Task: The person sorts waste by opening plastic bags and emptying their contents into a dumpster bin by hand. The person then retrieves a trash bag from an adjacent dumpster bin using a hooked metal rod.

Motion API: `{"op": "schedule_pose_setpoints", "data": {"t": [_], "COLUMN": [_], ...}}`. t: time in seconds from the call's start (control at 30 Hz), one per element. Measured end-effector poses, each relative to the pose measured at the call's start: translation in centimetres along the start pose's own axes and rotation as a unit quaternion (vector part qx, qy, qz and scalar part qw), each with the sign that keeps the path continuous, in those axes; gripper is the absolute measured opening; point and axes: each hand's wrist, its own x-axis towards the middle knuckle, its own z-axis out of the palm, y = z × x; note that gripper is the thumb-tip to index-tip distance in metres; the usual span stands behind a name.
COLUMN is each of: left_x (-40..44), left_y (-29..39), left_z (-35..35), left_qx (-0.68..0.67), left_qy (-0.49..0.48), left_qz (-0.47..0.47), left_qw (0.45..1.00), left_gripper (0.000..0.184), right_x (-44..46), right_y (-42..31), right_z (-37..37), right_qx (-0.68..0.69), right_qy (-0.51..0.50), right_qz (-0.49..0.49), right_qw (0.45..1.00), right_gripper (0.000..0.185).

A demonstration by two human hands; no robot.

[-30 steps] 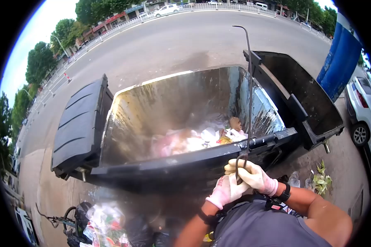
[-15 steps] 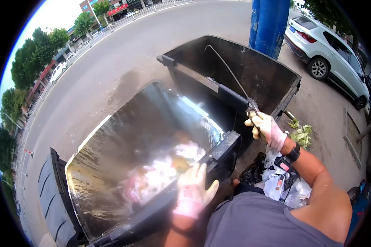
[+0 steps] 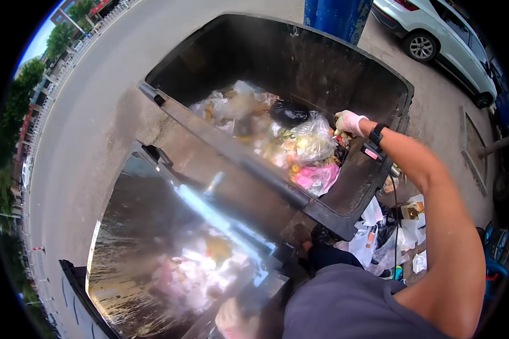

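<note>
My right hand [image 3: 349, 123], in a pale glove, is closed over the right bin [image 3: 232, 152]. A thin part of the dark metal hook [image 3: 318, 107] shows at its fingers; the rest is hard to make out. Beside that hand lie a clear bag [image 3: 314, 138], a black bag [image 3: 289, 113] and a pink bag [image 3: 318, 177] among mixed rubbish. My left hand [image 3: 230, 320], gloved and blurred, is low in the view by the near edge of the left bin [image 3: 138, 195]; its fingers are unclear. Pale rubbish [image 3: 201, 274] lies inside this bin.
Bags and litter [image 3: 379, 243] lie on the ground between the right bin and my body. A blue pillar [image 3: 336, 20] stands behind that bin, with a white car [image 3: 447, 42] beyond it. An open lid [image 3: 82, 294] hangs at the lower left.
The view has turned toward the right bin, showing its contents. My hands have parted: the right has carried the hook into that bin, while the left has moved low in the view.
</note>
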Motion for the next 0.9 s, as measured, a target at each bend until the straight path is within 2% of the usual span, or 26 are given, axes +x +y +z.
{"op": "schedule_pose_setpoints", "data": {"t": [0.03,0.13,0.27,0.33,0.43,0.5,0.57,0.67,0.73,0.8,0.87,0.9], "left_x": [0.3,1.2,2.5,3.0,3.5,3.4,3.3,3.2,3.1,2.9,2.8,2.8], "left_y": [0.1,0.2,0.3,0.7,0.8,0.5,0.2,0.1,-0.1,-0.2,-0.1,-0.1], "left_z": [-0.1,-0.4,-0.3,-0.4,-0.5,-0.2,-0.1,0.0,0.0,0.1,0.0,0.0], "left_qx": [0.007,0.013,0.012,0.008,0.011,0.018,0.016,0.011,0.015,0.014,0.015,0.016], "left_qy": [-0.006,-0.02,-0.033,-0.036,-0.055,-0.056,-0.062,-0.065,-0.065,-0.063,-0.063,-0.065], "left_qz": [-0.002,0.003,-0.002,-0.013,-0.026,-0.025,-0.023,-0.025,-0.023,-0.023,-0.023,-0.022], "left_qw": [1.0,1.0,0.999,0.999,0.998,0.998,0.998,0.998,0.998,0.998,0.998,0.998], "left_gripper": [0.078,0.077,0.073,0.069,0.067,0.066,0.066,0.065,0.064,0.064,0.063,0.063], "right_x": [2.5,10.2,23.9,19.8,20.6,21.5,22.2,22.6,18.1,17.7,17.6,13.7], "right_y": [-0.1,1.4,6.9,1.9,0.3,1.1,3.9,8.9,9.1,11.0,11.4,8.1], "right_z": [1.0,3.1,6.2,6.3,7.7,9.9,13.4,17.5,16.6,16.2,16.4,15.3], "right_qx": [0.045,0.06,-0.061,-0.008,-0.029,-0.24,-0.354,-0.399,-0.295,-0.285,-0.482,-0.457], "right_qy": [0.004,0.019,0.07,0.142,0.195,0.071,0.014,-0.019,-0.076,-0.108,-0.168,-0.18], "right_qz": [0.051,0.1,0.044,0.082,0.107,0.052,-0.037,-0.114,-0.135,-0.173,-0.221,-0.158], "right_qw": [0.998,0.993,0.995,0.986,0.975,0.967,0.935,0.91,0.943,0.936,0.831,0.857], "right_gripper": [0.014,0.02,0.022,0.03,0.038,0.036,0.034,0.03,0.035,0.034,0.032,0.035]}}
